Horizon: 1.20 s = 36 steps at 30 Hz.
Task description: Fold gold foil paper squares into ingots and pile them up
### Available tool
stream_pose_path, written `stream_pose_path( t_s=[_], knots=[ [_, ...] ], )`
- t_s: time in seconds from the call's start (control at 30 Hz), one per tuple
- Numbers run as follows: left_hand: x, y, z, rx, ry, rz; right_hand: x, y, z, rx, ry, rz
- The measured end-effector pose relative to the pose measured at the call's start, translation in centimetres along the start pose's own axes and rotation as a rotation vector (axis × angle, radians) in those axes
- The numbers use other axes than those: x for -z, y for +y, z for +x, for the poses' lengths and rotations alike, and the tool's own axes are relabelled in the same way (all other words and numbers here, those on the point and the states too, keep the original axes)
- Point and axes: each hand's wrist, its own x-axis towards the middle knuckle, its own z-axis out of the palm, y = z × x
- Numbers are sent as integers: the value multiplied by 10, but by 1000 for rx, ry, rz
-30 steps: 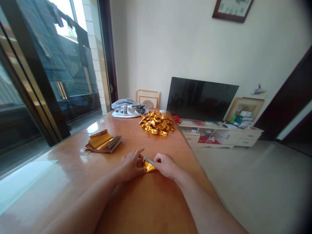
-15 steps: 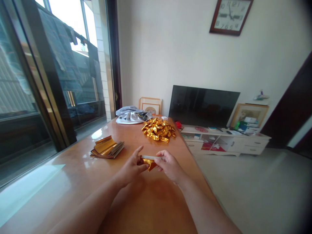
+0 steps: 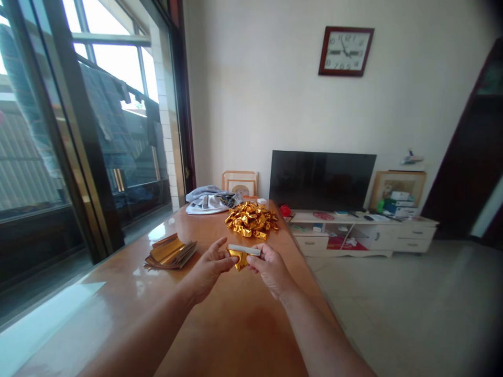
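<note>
A piece of gold foil paper (image 3: 238, 258), partly folded, is held up over the table between both hands. A straight pale grey-white strip (image 3: 244, 250) runs along its top edge. My left hand (image 3: 212, 266) grips the left end, thumb on the near side and the index finger lifted. My right hand (image 3: 272, 268) pinches the right end between thumb and fingers. Beyond the hands lies a heap of folded gold foil pieces (image 3: 251, 219). Left of them rests a stack of flat gold foil sheets (image 3: 171, 252), its top sheets curling up.
All this is on a glossy brown table (image 3: 236, 324). Grey and white cloth (image 3: 210, 201) lies at its far end. Behind stand a television (image 3: 322, 180) and a low white cabinet (image 3: 401, 238). A glass sliding door (image 3: 106, 157) is at left, a wall clock (image 3: 346, 51) above.
The view has tilted up slightly, so the clock sits lower. Both hands keep hold of the foil paper; its pale strip now slants a little down to the right.
</note>
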Motion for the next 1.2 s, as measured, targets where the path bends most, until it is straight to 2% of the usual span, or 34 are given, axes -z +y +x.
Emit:
stream_pose_path(
  t_s=[0.17,0.37,0.53,0.73,0.93,1.2],
  knots=[
    [-8,2,-3,90,-113,-24,-1,-10,-2,30,-7,56],
    [-17,-7,-7,115,-76,-91,-3,-21,-5,15,1,21],
    [-17,-23,-3,53,-42,6,-3,-19,-5,28,-10,-13],
    [-13,-29,-2,-63,-28,190,0,-9,-2,100,3,-214],
    [-8,-26,-5,-29,-63,258,6,5,4,193,46,-418],
    [-10,-22,-8,-15,-42,217,4,9,2,313,76,-496]
  ],
)
